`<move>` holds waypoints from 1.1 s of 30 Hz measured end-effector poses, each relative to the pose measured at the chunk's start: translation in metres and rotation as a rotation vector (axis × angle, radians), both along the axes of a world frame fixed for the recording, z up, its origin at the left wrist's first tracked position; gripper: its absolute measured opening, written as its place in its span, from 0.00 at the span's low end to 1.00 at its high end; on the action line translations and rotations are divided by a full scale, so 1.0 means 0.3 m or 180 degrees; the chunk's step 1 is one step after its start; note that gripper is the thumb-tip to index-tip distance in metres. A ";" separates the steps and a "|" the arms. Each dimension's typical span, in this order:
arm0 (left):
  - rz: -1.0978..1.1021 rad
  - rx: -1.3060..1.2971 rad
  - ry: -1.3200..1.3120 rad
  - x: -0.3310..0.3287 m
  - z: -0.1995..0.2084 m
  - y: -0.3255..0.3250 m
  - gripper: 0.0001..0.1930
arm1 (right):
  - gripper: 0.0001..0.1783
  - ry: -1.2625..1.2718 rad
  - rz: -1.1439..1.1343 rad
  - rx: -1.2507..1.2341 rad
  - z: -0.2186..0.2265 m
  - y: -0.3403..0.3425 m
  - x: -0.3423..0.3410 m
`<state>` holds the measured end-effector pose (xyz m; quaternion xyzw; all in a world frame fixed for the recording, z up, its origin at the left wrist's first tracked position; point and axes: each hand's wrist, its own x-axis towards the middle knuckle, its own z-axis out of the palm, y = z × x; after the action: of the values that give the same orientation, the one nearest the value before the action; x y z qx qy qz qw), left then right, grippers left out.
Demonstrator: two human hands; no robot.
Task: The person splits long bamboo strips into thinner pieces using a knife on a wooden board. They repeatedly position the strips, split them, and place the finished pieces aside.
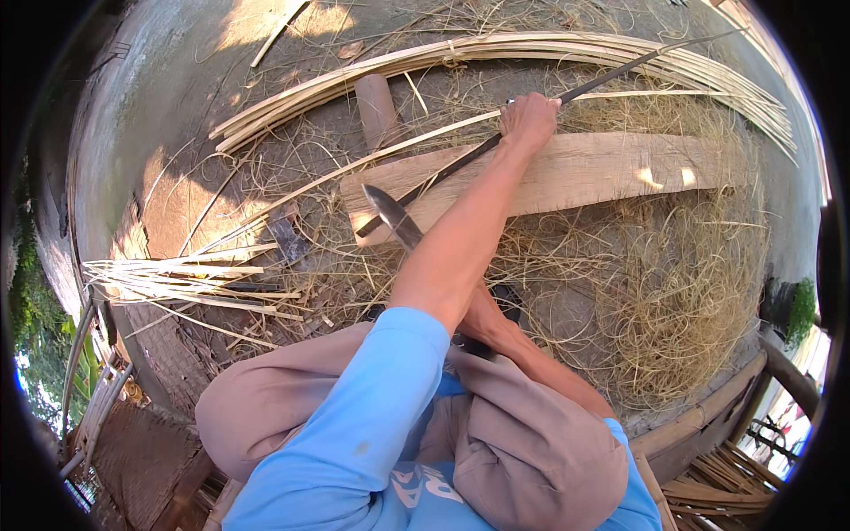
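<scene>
Grasping one long dark strip (611, 80) in left grip (529, 122), crossing one pale wooden board's (602, 168) edge, leaving right grip (482, 315) indeterminable

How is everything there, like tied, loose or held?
Long tan wooden board: lying flat
Long dark slim strip: held, slanting over the board
Left hand: closed on that strip
Right hand: mostly hidden, grip unclear
Pointed grey metal blade: bare
Long pale strip bundle: tied
Pale narrow strips at left: loose
Thin straw-coloured shavings: tangled
</scene>
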<state>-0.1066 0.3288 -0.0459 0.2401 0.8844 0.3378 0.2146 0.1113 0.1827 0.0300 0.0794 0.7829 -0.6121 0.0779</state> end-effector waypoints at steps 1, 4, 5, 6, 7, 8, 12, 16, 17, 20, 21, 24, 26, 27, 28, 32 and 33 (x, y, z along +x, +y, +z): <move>0.0020 0.0212 0.0000 0.000 -0.002 -0.012 0.19 | 0.16 -0.0012 -0.0108 0.0141 -0.050 0.015 0.008; 0.0063 0.0658 0.0020 0.012 -0.001 -0.018 0.16 | 0.14 -0.0121 -0.0600 0.0406 -0.136 0.063 0.017; 0.0118 0.0627 0.0068 0.001 -0.032 -0.018 0.15 | 0.13 -0.0181 -0.0775 0.0425 -0.133 0.070 0.008; 0.0171 0.0587 0.0100 0.000 -0.047 -0.018 0.15 | 0.13 -0.0295 -0.1025 0.0386 -0.090 0.083 -0.012; 0.0148 0.0506 -0.0040 0.009 -0.062 -0.019 0.15 | 0.12 -0.0408 -0.1172 0.0356 -0.097 0.095 -0.025; 0.0105 0.0425 -0.0180 0.028 -0.055 -0.014 0.15 | 0.12 -0.0530 -0.1351 0.0323 -0.104 0.117 -0.036; 0.0000 0.0422 -0.0466 0.026 -0.019 -0.012 0.15 | 0.13 -0.0372 -0.1625 0.0263 -0.163 0.127 -0.039; -0.0127 0.0290 -0.0587 0.033 0.013 -0.011 0.16 | 0.17 0.0156 -0.2101 0.0603 -0.190 -0.056 -0.042; -0.0131 0.0322 -0.0567 0.019 0.014 -0.021 0.16 | 0.19 0.0064 -0.2602 0.0974 -0.082 -0.190 -0.118; -0.0137 0.0427 -0.0514 -0.004 0.004 -0.038 0.16 | 0.21 -0.0417 -0.1090 0.0467 -0.095 -0.073 -0.046; -0.0142 0.0464 -0.0483 0.008 -0.006 -0.032 0.16 | 0.21 -0.0638 -0.0758 0.0094 -0.112 -0.011 -0.025; -0.0002 0.0475 -0.0194 0.016 -0.052 -0.036 0.16 | 0.22 -0.1193 -0.0625 -0.0682 -0.137 0.046 0.014; -0.0043 0.0446 -0.0291 0.029 -0.028 -0.030 0.15 | 0.22 -0.0685 -0.0363 -0.0562 -0.099 -0.017 0.042; -0.0138 0.0397 -0.0481 0.029 0.008 -0.030 0.15 | 0.22 -0.0213 -0.0120 -0.0379 -0.079 -0.066 0.055; -0.0231 0.0343 -0.0670 0.034 0.043 -0.034 0.16 | 0.22 0.0014 0.0031 -0.0282 -0.076 -0.076 0.057; -0.0312 0.0386 -0.0141 0.086 0.046 -0.081 0.21 | 0.23 0.0231 0.0489 -0.0135 -0.099 -0.061 0.067; -0.0375 0.0314 0.0154 0.122 0.036 -0.094 0.23 | 0.23 0.0216 0.0567 -0.0110 -0.105 -0.044 0.074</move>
<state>-0.0701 0.3006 -0.0350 0.3101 0.8560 0.3618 0.2005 0.1334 0.1695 -0.0016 -0.0126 0.7784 -0.6185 0.1068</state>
